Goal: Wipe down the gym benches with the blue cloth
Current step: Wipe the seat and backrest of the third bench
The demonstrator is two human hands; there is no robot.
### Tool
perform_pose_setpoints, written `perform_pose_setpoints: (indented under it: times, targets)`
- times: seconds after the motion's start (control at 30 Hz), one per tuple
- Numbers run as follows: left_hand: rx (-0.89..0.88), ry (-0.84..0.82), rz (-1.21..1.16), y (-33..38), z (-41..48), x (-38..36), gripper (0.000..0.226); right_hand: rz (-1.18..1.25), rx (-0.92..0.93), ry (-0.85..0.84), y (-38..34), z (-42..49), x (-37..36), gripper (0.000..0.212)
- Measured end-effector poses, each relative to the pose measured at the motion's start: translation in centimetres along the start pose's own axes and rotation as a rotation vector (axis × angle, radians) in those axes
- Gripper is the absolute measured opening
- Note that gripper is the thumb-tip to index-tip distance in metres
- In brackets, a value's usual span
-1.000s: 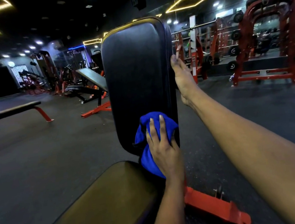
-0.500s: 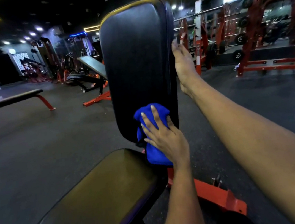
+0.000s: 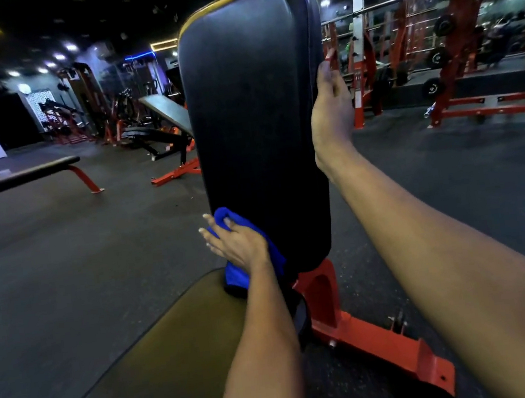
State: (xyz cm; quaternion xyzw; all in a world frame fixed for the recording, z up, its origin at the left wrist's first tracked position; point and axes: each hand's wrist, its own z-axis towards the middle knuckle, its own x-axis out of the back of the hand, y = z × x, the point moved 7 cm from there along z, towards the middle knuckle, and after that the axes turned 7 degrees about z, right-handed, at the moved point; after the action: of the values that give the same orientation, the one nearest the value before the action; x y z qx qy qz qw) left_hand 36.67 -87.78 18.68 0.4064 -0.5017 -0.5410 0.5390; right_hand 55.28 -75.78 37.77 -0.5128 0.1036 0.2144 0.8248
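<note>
Left hand [image 3: 239, 246] presses the blue cloth [image 3: 251, 259] flat against the lower left edge of the backrest [image 3: 255, 127], fingers spread and extended over the cloth, not curled round it. Cloth is bunched, wedged at the bottom left corner of the backrest, its lower end hanging down to the rear edge of the seat pad [image 3: 162, 366].

Right hand [image 3: 331, 111] is on the right edge of the backrest, about mid-height, palm against the side. Fingers wrap toward the back of the pad and are mostly hidden, so cannot tell how tightly they grip.

Backrest is black, near upright. Seat pad is dark with an olive sheen, running toward the camera. Red frame [image 3: 371, 341] sits on the floor under the hinge, extending right.

Background: flat bench [image 3: 17, 177] at left, well apart; incline bench [image 3: 164, 111] behind it; red rack [image 3: 486, 39] at far right. Background is slightly blurred.
</note>
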Motion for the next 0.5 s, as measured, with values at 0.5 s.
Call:
perform_pose_setpoints:
  times: [0.5]
  targets:
    - [-0.024, 0.011, -0.028, 0.2, -5.9, -0.5, 0.048, -0.056, 0.056, 0.077, -1.1, -1.1, 0.0, 0.058]
